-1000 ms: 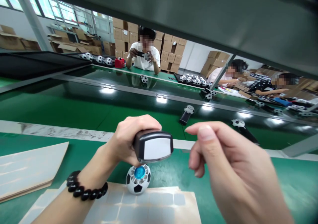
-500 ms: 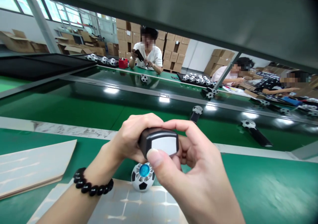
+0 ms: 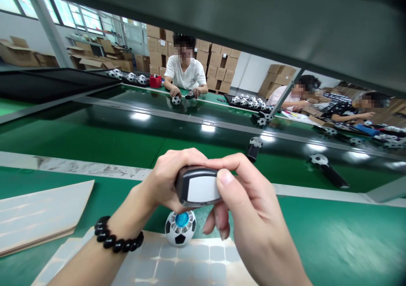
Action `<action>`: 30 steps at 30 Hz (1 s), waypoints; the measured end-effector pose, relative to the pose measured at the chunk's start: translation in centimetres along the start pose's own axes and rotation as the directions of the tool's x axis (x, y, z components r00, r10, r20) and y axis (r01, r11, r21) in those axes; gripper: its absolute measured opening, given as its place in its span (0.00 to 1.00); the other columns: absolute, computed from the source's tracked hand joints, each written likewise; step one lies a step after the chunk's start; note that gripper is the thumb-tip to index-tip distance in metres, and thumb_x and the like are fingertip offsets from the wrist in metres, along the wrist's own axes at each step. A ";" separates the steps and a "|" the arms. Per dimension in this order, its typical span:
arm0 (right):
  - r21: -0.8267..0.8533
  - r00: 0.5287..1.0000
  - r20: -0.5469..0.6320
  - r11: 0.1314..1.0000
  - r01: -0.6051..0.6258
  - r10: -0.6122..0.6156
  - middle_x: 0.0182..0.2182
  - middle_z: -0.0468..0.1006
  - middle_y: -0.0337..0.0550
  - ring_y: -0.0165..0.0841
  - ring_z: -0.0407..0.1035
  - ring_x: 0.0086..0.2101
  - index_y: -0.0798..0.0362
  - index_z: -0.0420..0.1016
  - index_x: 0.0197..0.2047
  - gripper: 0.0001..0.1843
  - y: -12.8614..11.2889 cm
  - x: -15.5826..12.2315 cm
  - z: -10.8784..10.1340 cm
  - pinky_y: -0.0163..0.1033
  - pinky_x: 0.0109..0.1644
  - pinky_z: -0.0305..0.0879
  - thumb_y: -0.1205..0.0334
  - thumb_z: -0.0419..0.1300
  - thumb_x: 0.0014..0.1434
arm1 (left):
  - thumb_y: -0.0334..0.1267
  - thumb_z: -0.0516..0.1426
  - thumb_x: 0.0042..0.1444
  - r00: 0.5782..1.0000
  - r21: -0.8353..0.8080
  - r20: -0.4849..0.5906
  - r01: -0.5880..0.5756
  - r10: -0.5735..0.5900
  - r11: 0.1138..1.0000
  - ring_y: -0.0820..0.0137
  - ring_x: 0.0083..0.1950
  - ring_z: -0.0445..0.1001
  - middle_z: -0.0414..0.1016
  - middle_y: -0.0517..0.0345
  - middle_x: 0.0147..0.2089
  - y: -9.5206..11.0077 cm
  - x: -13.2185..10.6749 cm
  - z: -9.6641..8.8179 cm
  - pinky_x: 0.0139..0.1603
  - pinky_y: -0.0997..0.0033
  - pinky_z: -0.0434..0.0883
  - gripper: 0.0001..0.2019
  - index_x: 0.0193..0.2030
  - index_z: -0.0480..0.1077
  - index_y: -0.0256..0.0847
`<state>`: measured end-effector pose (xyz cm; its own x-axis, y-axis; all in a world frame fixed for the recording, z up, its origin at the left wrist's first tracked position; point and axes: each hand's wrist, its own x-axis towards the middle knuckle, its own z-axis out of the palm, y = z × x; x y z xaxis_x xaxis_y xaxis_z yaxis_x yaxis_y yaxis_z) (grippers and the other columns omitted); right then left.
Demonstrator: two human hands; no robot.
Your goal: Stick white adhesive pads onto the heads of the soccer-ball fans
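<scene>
My left hand [image 3: 171, 178] is closed around the black handle of a handheld fan [image 3: 181, 189], whose end faces me. A pale grey rectangular label [image 3: 203, 189] covers that end. My right hand [image 3: 247, 197] grips the handle from the right, index finger along its top edge and thumb pressed on the label's right end. Its lower fingers hang curled below. Under the handle shows a soccer-ball-patterned fan head [image 3: 180, 229] with a blue centre, seemingly part of the same fan; the join is hidden. It sits over a sheet of grey labels [image 3: 187, 265].
More label sheets [image 3: 41, 214] lie at left on the green bench. Beyond runs a green conveyor [image 3: 95, 138] carrying black-handled ball fans [image 3: 330, 172]. Across it, a co-worker [image 3: 185, 72] handles fan parts; others sit at right. A grey shelf [image 3: 222, 20] hangs overhead.
My right thumb has moved from the label's lower left to its right end, and my right fingers have dropped lower. The co-worker opposite has lowered the black part toward the conveyor and touches a ball.
</scene>
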<state>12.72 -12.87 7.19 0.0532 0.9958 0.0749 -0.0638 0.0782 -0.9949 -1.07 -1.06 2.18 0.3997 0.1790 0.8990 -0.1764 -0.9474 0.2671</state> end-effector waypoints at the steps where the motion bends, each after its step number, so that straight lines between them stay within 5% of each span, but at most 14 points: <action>1: -0.024 1.000 0.013 1.000 0.017 -0.016 0.17 0.63 0.28 0.29 0.65 0.20 0.45 0.74 0.39 0.12 0.0 0.0 -0.1 0.31 0.23 0.64 0.51 0.54 0.68 | 0.47 0.56 0.64 1.000 0.006 -0.009 -0.016 0.016 1.000 0.64 0.31 0.80 0.79 0.51 0.34 -0.2 -0.1 0.1 0.28 0.70 0.77 0.13 0.48 0.70 0.42; 4: -0.270 0.985 0.060 0.948 0.170 -0.160 0.21 0.70 0.30 0.30 0.66 0.21 0.43 0.75 0.45 0.10 0.2 0.5 -0.5 0.32 0.24 0.61 0.50 0.61 0.64 | 0.44 0.60 0.59 1.000 0.071 0.001 -0.028 0.028 0.997 0.67 0.30 0.78 0.79 0.54 0.34 -1.0 -0.3 0.4 0.27 0.73 0.76 0.15 0.50 0.68 0.42; 7: -0.619 0.954 0.070 0.737 0.271 -0.292 0.27 0.78 0.32 0.32 0.72 0.24 0.44 0.73 0.52 0.17 1.2 2.4 -1.1 0.34 0.27 0.63 0.53 0.67 0.61 | 0.42 0.59 0.59 0.985 0.271 0.094 0.116 -0.146 0.956 0.64 0.38 0.80 0.79 0.52 0.44 -2.1 -0.7 0.5 0.36 0.71 0.79 0.19 0.56 0.67 0.41; 11: -0.832 0.953 -0.055 0.542 0.122 -0.299 0.37 0.83 0.43 0.40 0.78 0.36 0.52 0.67 0.60 0.21 4.5 7.4 -3.1 0.41 0.40 0.71 0.54 0.61 0.68 | 0.53 0.56 0.62 0.890 0.571 0.105 0.312 -0.444 0.759 0.47 0.64 0.70 0.67 0.42 0.66 -4.2 -1.7 0.1 0.59 0.49 0.76 0.29 0.66 0.64 0.42; 15: -0.893 0.972 -0.104 0.450 0.003 -0.212 0.47 0.80 0.46 0.39 0.78 0.42 0.53 0.69 0.62 0.22 8.5 11.9 -7.5 0.49 0.47 0.75 0.56 0.62 0.69 | 0.61 0.55 0.61 0.841 0.631 0.154 0.320 -0.518 0.707 0.45 0.62 0.73 0.69 0.43 0.66 -5.3 -2.7 -0.8 0.54 0.48 0.77 0.30 0.63 0.69 0.45; 18: -0.908 0.951 -0.247 0.388 -0.162 -0.183 0.58 0.73 0.50 0.44 0.73 0.52 0.51 0.71 0.61 0.20 10.4 13.8 -12.2 0.56 0.55 0.73 0.57 0.63 0.68 | 0.62 0.52 0.63 0.818 0.614 0.156 0.358 -0.553 0.703 0.48 0.58 0.76 0.73 0.45 0.62 -4.7 -2.5 -1.0 0.52 0.50 0.79 0.29 0.61 0.71 0.46; 24: -0.816 0.860 -0.498 0.394 -0.423 -0.109 0.55 0.76 0.49 0.41 0.75 0.48 0.52 0.73 0.58 0.16 11.4 15.5 -19.6 0.52 0.51 0.75 0.58 0.62 0.69 | 0.58 0.49 0.66 0.734 0.551 0.222 0.449 -0.642 0.704 0.50 0.61 0.75 0.74 0.46 0.62 -3.2 -1.4 -0.3 0.59 0.48 0.75 0.27 0.60 0.72 0.42; 28: -0.812 0.871 -0.466 0.467 -0.351 -0.156 0.53 0.77 0.48 0.40 0.76 0.46 0.53 0.73 0.57 0.16 10.2 15.0 -19.4 0.50 0.48 0.76 0.57 0.62 0.69 | 0.51 0.52 0.67 0.721 0.579 0.272 0.407 -0.637 0.707 0.51 0.59 0.76 0.75 0.45 0.60 -3.1 -1.4 0.6 0.56 0.48 0.77 0.22 0.59 0.72 0.40; 30: -0.825 0.902 -0.391 0.505 -0.255 -0.184 0.50 0.78 0.47 0.39 0.76 0.43 0.55 0.73 0.56 0.16 9.0 13.3 -17.6 0.49 0.46 0.76 0.56 0.62 0.69 | 0.44 0.56 0.66 0.754 0.614 0.286 0.329 -0.591 0.717 0.49 0.62 0.74 0.72 0.41 0.63 -3.0 -1.4 1.4 0.59 0.45 0.75 0.20 0.60 0.70 0.39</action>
<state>30.39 0.26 -2.00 0.4493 0.8649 0.2237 0.7762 -0.2539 -0.5770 0.19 1.14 -0.38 0.6627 0.6192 0.4212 0.5576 -0.7835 0.2744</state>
